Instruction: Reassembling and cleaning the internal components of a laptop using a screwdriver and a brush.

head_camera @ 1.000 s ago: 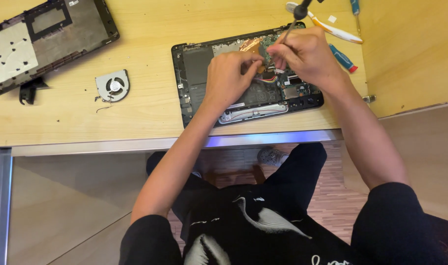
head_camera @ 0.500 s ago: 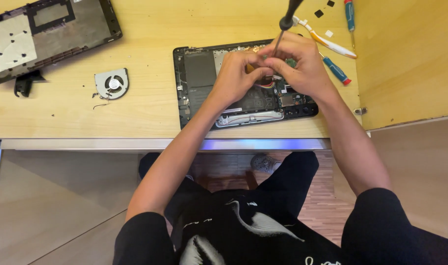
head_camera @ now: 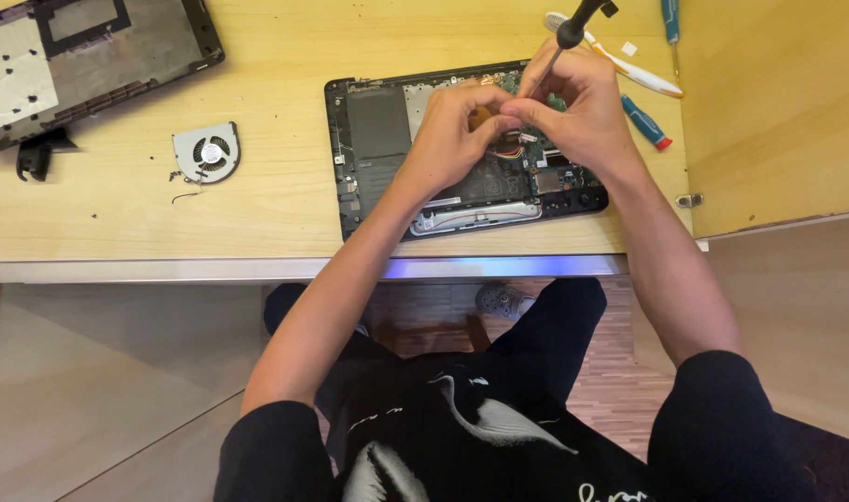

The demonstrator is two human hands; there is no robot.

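Note:
An opened laptop base (head_camera: pixel 378 139) lies on the wooden desk with its circuit board and wires bare. My right hand (head_camera: pixel 583 116) grips a black-handled screwdriver (head_camera: pixel 573 28) that stands nearly upright over the board. My left hand (head_camera: pixel 452 130) rests on the laptop's middle with its fingertips pinched right beside the screwdriver shaft; whether it holds a small part is hidden. Both hands cover the spot where the tip meets the board.
A removed cooling fan (head_camera: pixel 206 151) lies left of the laptop. The detached laptop cover (head_camera: pixel 80 56) sits at the far left with a black piece (head_camera: pixel 39 153) below it. A white toothbrush (head_camera: pixel 629 65) and blue screwdrivers (head_camera: pixel 643 121) lie at the right, near a wooden side panel (head_camera: pixel 778 102).
The screwdriver has risen from a low slant to nearly upright. Both hands have drawn together over the board's middle, the left fingertips now against the right.

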